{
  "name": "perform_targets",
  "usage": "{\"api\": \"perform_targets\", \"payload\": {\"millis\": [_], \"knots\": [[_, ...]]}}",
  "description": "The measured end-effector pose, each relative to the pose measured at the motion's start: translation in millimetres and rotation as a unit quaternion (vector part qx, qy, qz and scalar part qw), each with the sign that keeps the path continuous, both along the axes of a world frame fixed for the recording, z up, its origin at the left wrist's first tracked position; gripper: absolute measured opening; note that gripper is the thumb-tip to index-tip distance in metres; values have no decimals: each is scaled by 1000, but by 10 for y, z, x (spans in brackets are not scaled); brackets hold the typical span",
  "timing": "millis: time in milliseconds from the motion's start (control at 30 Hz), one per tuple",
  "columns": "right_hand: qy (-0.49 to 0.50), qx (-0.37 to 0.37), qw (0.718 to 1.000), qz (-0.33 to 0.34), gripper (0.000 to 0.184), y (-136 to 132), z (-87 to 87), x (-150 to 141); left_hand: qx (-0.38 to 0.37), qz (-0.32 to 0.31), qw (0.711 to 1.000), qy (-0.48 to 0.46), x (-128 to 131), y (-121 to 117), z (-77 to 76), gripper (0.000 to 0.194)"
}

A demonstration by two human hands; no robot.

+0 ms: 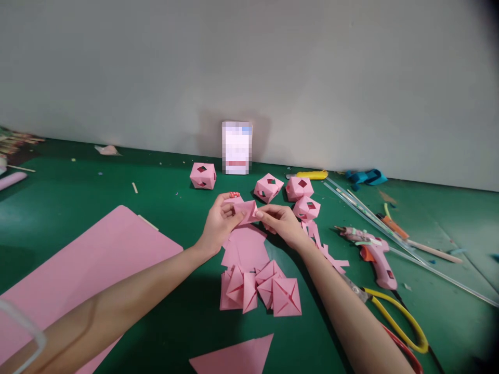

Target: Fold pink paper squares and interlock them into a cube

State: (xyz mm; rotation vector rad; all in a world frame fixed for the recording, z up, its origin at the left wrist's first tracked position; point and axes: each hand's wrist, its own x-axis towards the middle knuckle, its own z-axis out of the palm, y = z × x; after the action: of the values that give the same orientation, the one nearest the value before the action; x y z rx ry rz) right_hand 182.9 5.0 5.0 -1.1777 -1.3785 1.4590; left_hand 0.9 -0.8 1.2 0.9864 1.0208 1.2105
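My left hand [219, 221] and my right hand [281, 221] meet over the green table, both pinching a small folded pink paper piece [247, 210] between them. Just below lie flat pink paper squares [246, 248] and a heap of several folded pink units [260, 291]. Behind the hands stand several finished pink paper cubes with diamond holes: one [203, 175] at the left, one [268, 187] in the middle, two more [299, 188] [306, 208] to the right.
A large pink sheet [86, 270] covers the left of the green table [70, 197]. A pink triangle [237, 356] lies near me. On the right are a pink glue gun [372, 252], yellow-handled scissors [393, 317], glue sticks [374, 221], pink paper strips [329, 254] and a box [236, 147] against the wall.
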Motion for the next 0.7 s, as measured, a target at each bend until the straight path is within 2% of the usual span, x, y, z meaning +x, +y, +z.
{"api": "perform_targets", "payload": {"millis": [133, 467, 700], "knots": [[-17, 14, 1000, 7, 41, -5, 9, -16, 15, -26, 999, 18, -4, -16, -3, 46], [-24, 27, 999, -11, 44, -8, -25, -46, 12, -35, 999, 36, 2, -34, 34, 49], [-28, 46, 999, -2, 42, -1, -38, -46, 18, -36, 999, 36, -10, -23, -20, 49]]}}
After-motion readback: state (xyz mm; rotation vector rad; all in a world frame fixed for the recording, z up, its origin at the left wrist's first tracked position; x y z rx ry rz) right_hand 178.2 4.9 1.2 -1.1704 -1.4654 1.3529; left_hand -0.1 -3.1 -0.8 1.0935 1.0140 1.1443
